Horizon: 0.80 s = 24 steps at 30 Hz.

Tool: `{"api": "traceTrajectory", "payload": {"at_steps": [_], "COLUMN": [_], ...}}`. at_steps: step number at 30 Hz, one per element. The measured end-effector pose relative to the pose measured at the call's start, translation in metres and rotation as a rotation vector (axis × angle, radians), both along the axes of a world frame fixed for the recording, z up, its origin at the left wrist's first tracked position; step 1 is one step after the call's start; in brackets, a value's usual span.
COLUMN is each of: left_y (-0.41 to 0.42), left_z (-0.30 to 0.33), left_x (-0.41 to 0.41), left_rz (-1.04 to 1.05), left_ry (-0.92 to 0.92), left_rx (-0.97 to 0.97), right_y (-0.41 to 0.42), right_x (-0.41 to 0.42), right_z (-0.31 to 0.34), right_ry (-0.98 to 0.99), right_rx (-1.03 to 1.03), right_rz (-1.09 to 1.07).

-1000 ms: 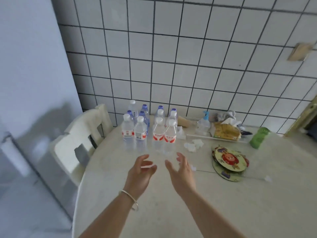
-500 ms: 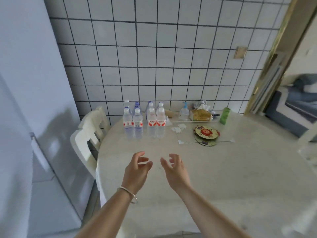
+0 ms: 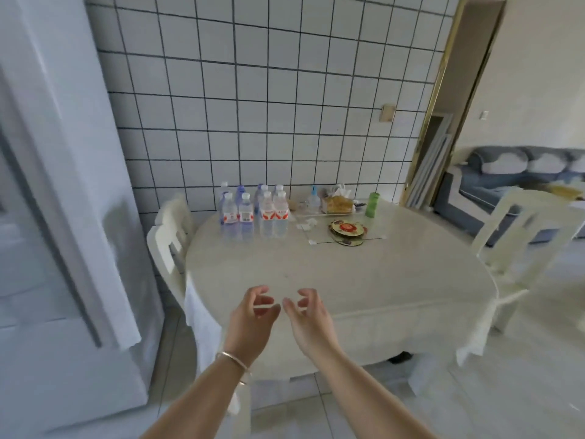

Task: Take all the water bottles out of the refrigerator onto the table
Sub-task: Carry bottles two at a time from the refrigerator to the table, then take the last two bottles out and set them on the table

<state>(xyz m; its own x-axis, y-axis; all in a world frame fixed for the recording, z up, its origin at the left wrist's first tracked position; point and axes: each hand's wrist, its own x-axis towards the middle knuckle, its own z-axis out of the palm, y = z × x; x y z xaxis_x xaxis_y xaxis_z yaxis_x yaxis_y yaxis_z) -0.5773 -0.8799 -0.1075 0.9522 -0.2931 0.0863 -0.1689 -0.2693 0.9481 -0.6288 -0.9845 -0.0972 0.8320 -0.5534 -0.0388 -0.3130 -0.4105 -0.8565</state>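
Observation:
Several clear water bottles (image 3: pixel 254 212) with red-and-white labels stand upright in a tight cluster at the far left of the round table (image 3: pixel 364 280), close to the tiled wall. My left hand (image 3: pixel 250 321) and my right hand (image 3: pixel 308 321) hover side by side over the table's near edge. Both have loosely curled fingers and hold nothing. The white refrigerator (image 3: pixel 63 217) fills the left side of the view, its door edge facing me; its inside is blurred.
A white chair (image 3: pixel 169 245) stands between refrigerator and table, another white chair (image 3: pixel 519 245) at the right. On the far table lie a tissue box (image 3: pixel 337 204), a green cup (image 3: pixel 372 205), a spray bottle (image 3: pixel 313 199) and round coasters (image 3: pixel 346 231). A doorway opens right onto a blue sofa (image 3: pixel 512 182).
The view has pulled back from the table, so the bottles look smaller and farther. Both empty hands have drawn back to the near edge. The refrigerator now shows more at left.

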Motion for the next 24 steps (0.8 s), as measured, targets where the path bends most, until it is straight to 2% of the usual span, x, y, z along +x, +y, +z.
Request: {"api": "traceTrajectory", "payload": {"at_steps": [7, 14, 24], "left_y": [0.061, 0.133, 0.311], "left_z": [0.021, 0.009, 0.017], "left_x": [-0.050, -0.094, -0.066], "left_rz": [0.105, 0.294, 0.610], "left_ry": [0.026, -0.001, -0.137], "left_rx": [-0.089, -0.162, -0.244], "right_y": [0.052, 0.125, 0.286], "right_x": [-0.038, -0.064, -0.036], "right_z": [0.021, 0.014, 0.028], "right_ry": [-0.053, -0.080, -0.139], "right_rx": [-0.060, -0.033, 0.018], "right_rz": [0.164, 0.338, 0.631]}}
